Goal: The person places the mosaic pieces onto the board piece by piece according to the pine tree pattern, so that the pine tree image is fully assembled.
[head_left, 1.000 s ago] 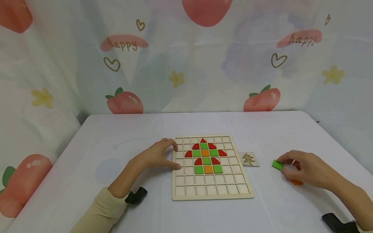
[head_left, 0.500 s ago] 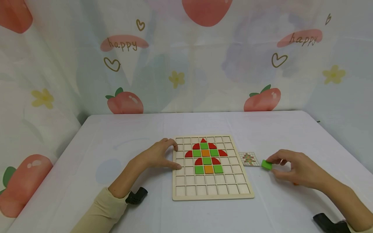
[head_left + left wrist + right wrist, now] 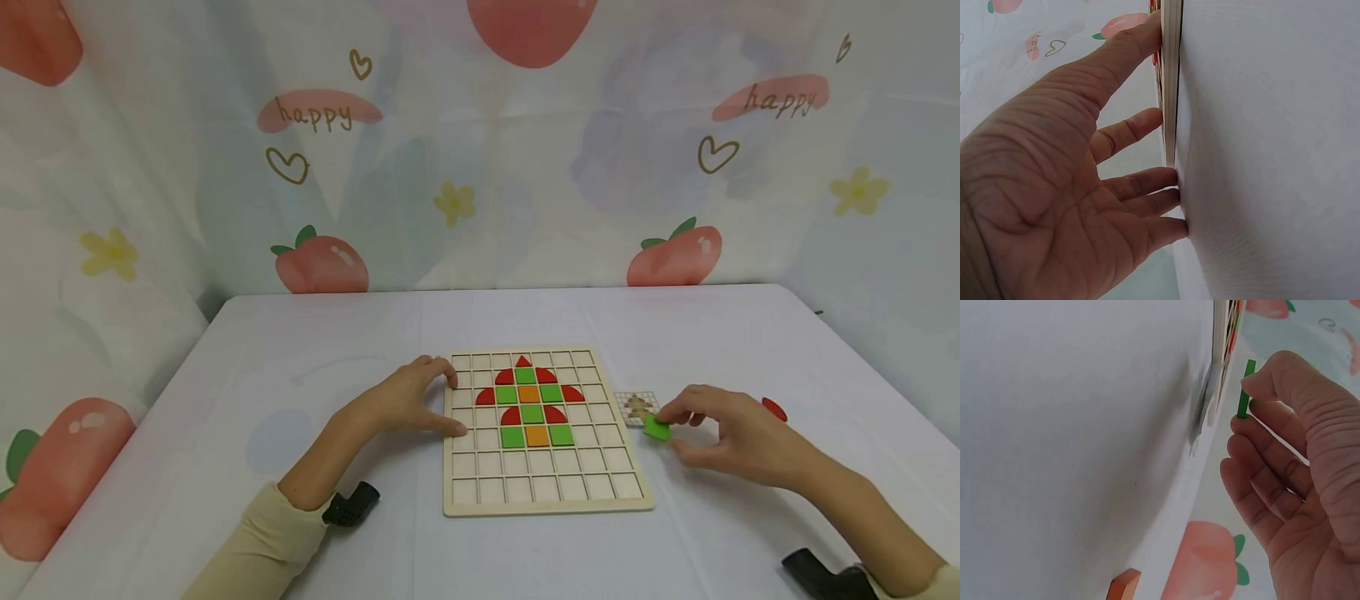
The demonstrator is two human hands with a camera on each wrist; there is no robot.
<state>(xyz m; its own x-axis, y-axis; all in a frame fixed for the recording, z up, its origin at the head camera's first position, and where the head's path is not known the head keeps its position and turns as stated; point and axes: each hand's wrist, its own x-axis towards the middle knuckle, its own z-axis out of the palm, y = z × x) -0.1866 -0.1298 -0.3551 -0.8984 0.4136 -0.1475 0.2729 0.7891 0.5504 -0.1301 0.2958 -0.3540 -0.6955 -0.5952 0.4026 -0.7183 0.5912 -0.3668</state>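
Note:
My left hand (image 3: 408, 396) rests at the left edge of a wooden grid board (image 3: 547, 507). In the left wrist view its thumb lies on the board's rim, while the other fingers touch the side and the tablecloth. Red, green and orange tiles form a tree shape on the board; the lowest row has an orange tile (image 3: 537, 436) between two green ones. My right hand (image 3: 731, 435) pinches a green square tile (image 3: 657, 428) between thumb and fingers, held above the near right corner of a small pattern card (image 3: 636, 407). The right wrist view shows that green tile (image 3: 1246, 389) edge-on.
Beyond my right hand lies a red piece (image 3: 774, 409) on the white tablecloth (image 3: 525, 554). An orange piece (image 3: 1124, 584) shows at the bottom of the right wrist view; my right hand hides it in the head view. A printed curtain (image 3: 495, 242) stands behind the table.
My right hand has moved left with the green tile, from the loose pieces to the pattern card. The red piece has come into sight behind it. My left hand stays put.

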